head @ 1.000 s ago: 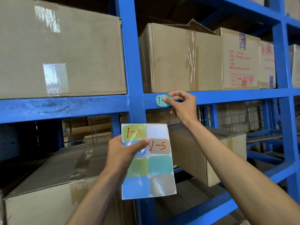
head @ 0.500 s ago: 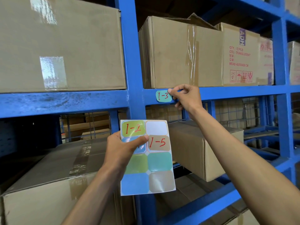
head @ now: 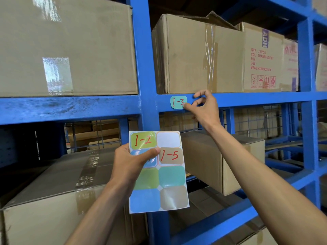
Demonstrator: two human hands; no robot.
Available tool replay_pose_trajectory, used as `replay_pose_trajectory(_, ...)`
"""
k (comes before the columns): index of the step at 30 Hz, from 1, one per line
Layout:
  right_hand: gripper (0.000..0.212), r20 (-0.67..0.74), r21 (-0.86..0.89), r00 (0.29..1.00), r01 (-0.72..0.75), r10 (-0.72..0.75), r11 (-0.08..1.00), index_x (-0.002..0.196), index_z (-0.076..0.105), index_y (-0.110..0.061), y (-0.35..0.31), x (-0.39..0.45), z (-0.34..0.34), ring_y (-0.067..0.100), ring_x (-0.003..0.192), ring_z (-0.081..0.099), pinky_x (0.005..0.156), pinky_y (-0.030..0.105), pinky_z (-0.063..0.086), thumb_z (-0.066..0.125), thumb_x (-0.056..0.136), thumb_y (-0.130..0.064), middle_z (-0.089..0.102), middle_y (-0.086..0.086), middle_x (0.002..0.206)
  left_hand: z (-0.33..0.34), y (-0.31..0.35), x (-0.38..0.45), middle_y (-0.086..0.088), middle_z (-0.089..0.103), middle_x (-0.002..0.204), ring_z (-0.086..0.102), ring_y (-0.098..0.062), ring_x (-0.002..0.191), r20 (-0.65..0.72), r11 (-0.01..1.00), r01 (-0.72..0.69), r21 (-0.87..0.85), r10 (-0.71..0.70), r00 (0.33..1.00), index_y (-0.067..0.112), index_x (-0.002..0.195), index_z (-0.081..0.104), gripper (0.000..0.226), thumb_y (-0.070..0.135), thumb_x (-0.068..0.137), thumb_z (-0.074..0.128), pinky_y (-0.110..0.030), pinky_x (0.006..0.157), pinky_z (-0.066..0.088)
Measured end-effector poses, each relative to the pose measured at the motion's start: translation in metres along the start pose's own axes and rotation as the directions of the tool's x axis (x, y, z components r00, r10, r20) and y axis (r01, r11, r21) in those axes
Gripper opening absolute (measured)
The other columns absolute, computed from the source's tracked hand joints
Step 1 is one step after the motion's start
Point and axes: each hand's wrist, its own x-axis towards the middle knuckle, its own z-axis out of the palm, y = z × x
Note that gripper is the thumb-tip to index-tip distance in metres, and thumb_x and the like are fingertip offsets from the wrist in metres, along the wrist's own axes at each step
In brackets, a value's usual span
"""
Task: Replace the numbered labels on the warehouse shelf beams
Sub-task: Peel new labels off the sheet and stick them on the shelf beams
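A teal label [head: 178, 102] marked "1-3" in red is stuck on the blue shelf beam [head: 256, 99], just right of the upright post. My right hand [head: 203, 110] is at the label's lower right corner, thumb tip touching that corner, fingers spread and curled. My left hand [head: 131, 165] holds a white sticker sheet [head: 159, 174] below the beam, thumb across its front. The sheet carries a green "1-2" label, a tan "1-5" label, one peeled blank spot and several unmarked coloured labels.
Blue upright post [head: 141, 59] divides the bays. Large cardboard boxes [head: 194, 55] sit on the upper shelf on both sides. More boxes [head: 53, 200] rest on the lower shelf, one angled box [head: 221, 160] behind my right forearm. Wire mesh backs the shelf.
My right hand slid off the front of the "1-3" label, from its right edge down to its lower right corner, and the number is now fully visible. The sheet stays held.
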Motion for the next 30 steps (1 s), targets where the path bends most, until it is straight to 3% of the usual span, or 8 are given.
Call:
replay_pose_trajectory(6,0.062,0.017,-0.197,0.999,0.054,-0.052,0.979,0.101,0.043,-0.023,-0.019,-0.011,0.013,0.018,0.098,0.061,0.076,0.042,0.054,0.083,0.065,-0.053,0.055,-0.003,0.095,-0.003,-0.001,-0.005,0.000,0.079,0.082,0.076,-0.022,0.073,-0.003,1.000,0.010,-0.017,-0.010,1.000,0.017,0.093,0.069,0.025,0.020,0.073,0.084,-0.036,0.058,0.061)
replay_pose_trajectory(9,0.067,0.026,-0.223,0.999,0.025,-0.020,0.974,0.098,0.040,-0.023,-0.025,-0.011,0.014,0.018,0.099,0.056,0.078,0.041,0.048,0.083,0.061,-0.059,0.053,-0.005,0.102,-0.004,-0.001,-0.007,-0.003,0.079,0.088,0.076,-0.026,0.078,-0.003,1.000,0.021,-0.005,-0.021,1.000,0.016,0.097,0.069,0.028,0.021,0.074,0.084,-0.042,0.064,0.063)
replay_pose_trajectory(14,0.064,-0.004,-0.206,0.998,-0.066,0.066,0.976,0.095,0.043,-0.023,-0.035,-0.005,0.013,0.019,0.102,0.057,0.075,0.042,0.049,0.076,0.065,-0.068,0.054,-0.008,0.091,-0.005,-0.002,-0.009,-0.006,0.078,0.095,0.075,-0.030,0.082,-0.005,0.999,0.031,0.005,-0.031,0.999,0.015,0.103,0.069,0.035,0.023,0.073,0.085,-0.055,0.073,0.061)
replay_pose_trajectory(19,0.066,-0.030,-0.292,0.994,-0.111,0.107,0.950,0.090,0.043,-0.022,-0.042,-0.002,0.010,0.021,0.090,0.055,0.064,0.033,0.036,0.070,0.065,-0.076,0.057,-0.005,0.091,-0.003,0.000,-0.012,-0.005,0.079,0.092,0.076,-0.028,0.081,0.004,1.000,0.022,-0.003,-0.022,1.000,0.014,0.100,0.070,0.032,0.022,0.073,0.084,-0.054,0.072,0.062)
replay_pose_trajectory(23,0.062,-0.022,-0.256,0.994,-0.110,0.108,0.960,0.089,0.044,-0.022,-0.043,-0.008,0.008,0.020,0.089,0.055,0.062,0.032,0.039,0.067,0.069,-0.076,0.052,-0.010,0.084,0.001,-0.002,-0.016,-0.003,0.079,0.091,0.075,-0.026,0.080,0.020,1.000,0.029,-0.006,-0.029,0.999,0.015,0.101,0.070,0.032,0.023,0.074,0.084,-0.049,0.071,0.063)
replay_pose_trajectory(26,0.055,0.063,-0.104,0.993,-0.093,0.100,0.990,0.088,0.048,-0.023,-0.039,-0.026,0.000,0.022,0.086,0.060,0.065,0.043,0.052,0.070,0.069,-0.070,0.055,-0.008,0.084,0.003,-0.009,-0.021,-0.003,0.079,0.090,0.076,-0.026,0.080,0.036,0.998,0.061,-0.022,-0.060,0.998,0.015,0.102,0.070,0.033,0.024,0.073,0.085,-0.051,0.070,0.062)
replay_pose_trajectory(28,0.041,0.216,0.003,0.973,-0.082,0.079,0.997,0.093,0.054,-0.017,-0.037,-0.050,-0.008,0.019,0.077,0.061,0.054,0.034,0.052,0.073,0.080,-0.051,0.060,-0.001,0.084,0.003,-0.015,-0.025,-0.003,0.080,0.087,0.077,-0.025,0.077,0.050,0.995,0.086,-0.049,-0.083,0.995,0.014,0.101,0.071,0.033,0.021,0.072,0.085,-0.050,0.066,0.063)
replay_pose_trajectory(30,0.029,0.365,0.047,0.931,-0.036,0.016,0.998,0.094,0.061,-0.011,-0.035,-0.081,-0.018,0.017,0.068,0.057,0.055,0.032,0.050,0.074,0.085,-0.036,0.058,0.007,0.077,0.004,-0.023,-0.029,-0.002,0.080,0.082,0.077,-0.022,0.071,0.067,0.991,0.100,-0.087,-0.094,0.993,0.013,0.098,0.073,0.028,0.016,0.072,0.084,-0.040,0.058,0.063)
